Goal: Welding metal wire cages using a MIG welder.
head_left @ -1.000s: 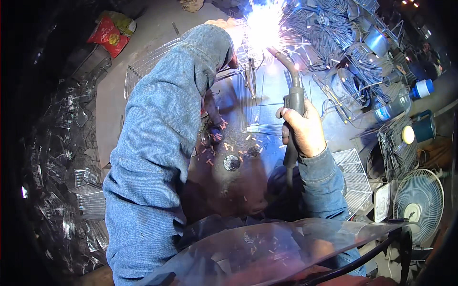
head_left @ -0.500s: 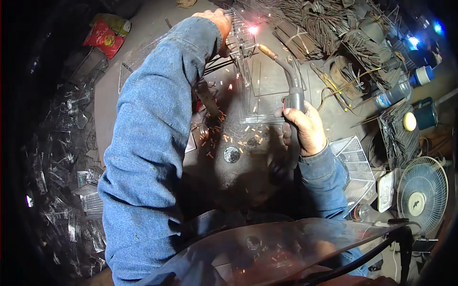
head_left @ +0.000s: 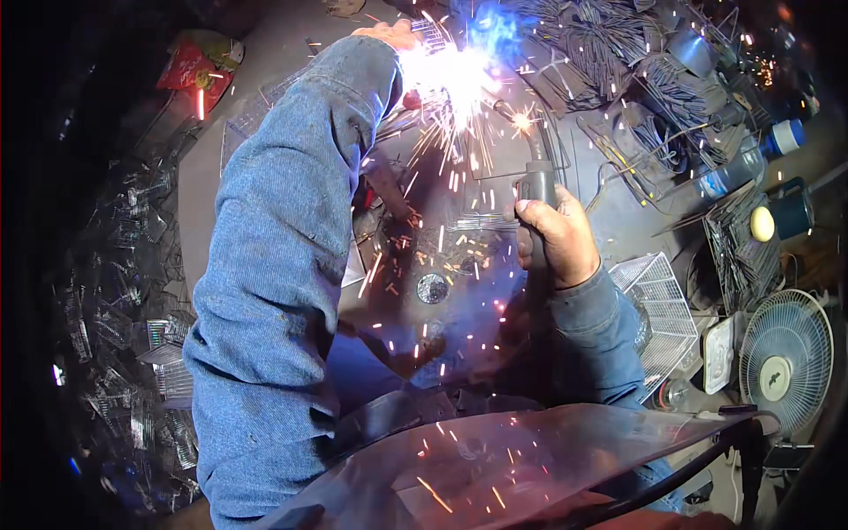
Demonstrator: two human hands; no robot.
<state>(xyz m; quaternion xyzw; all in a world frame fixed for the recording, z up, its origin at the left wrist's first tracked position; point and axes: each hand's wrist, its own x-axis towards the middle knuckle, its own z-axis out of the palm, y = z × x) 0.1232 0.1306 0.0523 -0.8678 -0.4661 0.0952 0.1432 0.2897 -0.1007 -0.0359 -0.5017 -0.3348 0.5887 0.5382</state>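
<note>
At upper centre of the frame the right hand (head_left: 555, 237) grips a welding torch (head_left: 533, 173) sparking against a wire frame (head_left: 430, 40) on the table (head_left: 609, 221), which the left hand (head_left: 389, 35) holds

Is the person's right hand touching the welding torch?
Touching. The head view shows the right hand wrapped around the dark handle of the welding torch, its fingers closed on it with no gap.
</note>
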